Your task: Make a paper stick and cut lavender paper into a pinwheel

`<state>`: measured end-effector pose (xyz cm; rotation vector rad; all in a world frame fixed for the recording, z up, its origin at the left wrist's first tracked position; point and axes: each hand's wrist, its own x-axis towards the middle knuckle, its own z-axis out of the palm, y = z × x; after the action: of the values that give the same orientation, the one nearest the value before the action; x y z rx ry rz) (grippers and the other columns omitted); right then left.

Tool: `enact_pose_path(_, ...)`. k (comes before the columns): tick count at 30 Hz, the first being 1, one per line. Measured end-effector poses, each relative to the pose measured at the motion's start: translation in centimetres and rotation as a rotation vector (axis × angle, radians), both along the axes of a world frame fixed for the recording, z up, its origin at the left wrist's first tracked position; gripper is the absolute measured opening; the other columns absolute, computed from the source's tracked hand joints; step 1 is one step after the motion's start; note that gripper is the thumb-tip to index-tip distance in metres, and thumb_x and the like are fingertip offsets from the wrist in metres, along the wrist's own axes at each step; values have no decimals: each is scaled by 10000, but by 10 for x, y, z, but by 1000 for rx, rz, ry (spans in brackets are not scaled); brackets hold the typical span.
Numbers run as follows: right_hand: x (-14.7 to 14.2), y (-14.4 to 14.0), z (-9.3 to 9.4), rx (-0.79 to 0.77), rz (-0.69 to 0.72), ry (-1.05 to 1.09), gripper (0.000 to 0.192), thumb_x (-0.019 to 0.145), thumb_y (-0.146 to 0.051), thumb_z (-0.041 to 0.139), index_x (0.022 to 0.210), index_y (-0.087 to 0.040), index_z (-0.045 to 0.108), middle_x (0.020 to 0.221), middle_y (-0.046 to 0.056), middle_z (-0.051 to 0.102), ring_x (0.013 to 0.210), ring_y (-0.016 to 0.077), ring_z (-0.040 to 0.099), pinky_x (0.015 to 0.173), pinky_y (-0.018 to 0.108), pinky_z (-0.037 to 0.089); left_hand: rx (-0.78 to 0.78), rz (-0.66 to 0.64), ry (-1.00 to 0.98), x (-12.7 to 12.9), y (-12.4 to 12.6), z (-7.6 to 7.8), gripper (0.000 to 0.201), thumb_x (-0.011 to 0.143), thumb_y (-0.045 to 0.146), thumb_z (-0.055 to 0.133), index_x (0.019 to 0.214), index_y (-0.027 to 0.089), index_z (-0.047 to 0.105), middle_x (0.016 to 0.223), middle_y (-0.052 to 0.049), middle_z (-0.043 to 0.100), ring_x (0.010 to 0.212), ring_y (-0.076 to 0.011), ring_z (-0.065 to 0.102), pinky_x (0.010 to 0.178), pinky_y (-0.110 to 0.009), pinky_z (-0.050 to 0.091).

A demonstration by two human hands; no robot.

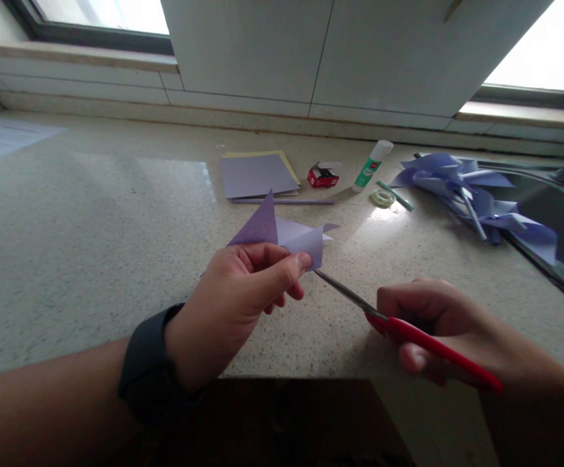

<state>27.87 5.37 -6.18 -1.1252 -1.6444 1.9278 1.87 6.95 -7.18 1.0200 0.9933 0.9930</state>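
Note:
My left hand (253, 275) pinches a folded sheet of purple paper (257, 224) between thumb and fingers, holding it above the counter. One corner of the paper sticks up in a point, and its right part curls over near my thumb. In my right hand (432, 324) is a pair of scissors (437, 347) with red handles, my fingers wrapped round them. The metal blades look closed or nearly so, and their tips meet the lower right edge of the paper. Whether the tips cut into it I cannot tell.
On the speckled counter (92, 259) lie a stack of purple and yellow paper (260, 174), a purple paper stick (286, 202), a small red box (323, 175), a glue stick (372, 167) and a tape roll (382, 198). Purple paper pinwheels (457, 181) rest by the sink (554, 194).

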Motion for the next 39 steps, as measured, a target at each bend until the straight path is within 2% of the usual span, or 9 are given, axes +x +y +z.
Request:
enact_pose_path(17, 2, 0, -2, -12, -3, -34, 423, 783, -472, 816, 682, -181, 526, 556, -73, 424, 450, 39, 364, 368, 139, 247, 4, 13, -2, 1, -1, 1, 231, 837, 368, 786, 701, 193, 720, 617, 46, 660, 537, -36, 510, 494, -152, 368)
enact_pose_path(31, 5, 4, -2, 101, 63, -200, 429, 748, -486, 836, 661, -182, 547, 582, -63, 434, 501, 59, 364, 393, 177, 221, -2, -9, -23, 0, 0, 1, 247, 857, 350, 766, 720, 172, 664, 608, 55, 607, 530, -36, 480, 490, -152, 362)
enact_pose_path(39, 6, 1, -1, 64, 28, -129, 450, 761, -528, 814, 673, -191, 528, 571, -71, 415, 467, 53, 351, 375, 178, 212, 2, -14, -14, 0, 1, 1, 247, 865, 345, 753, 712, 174, 662, 607, 49, 605, 534, -45, 486, 487, -155, 359)
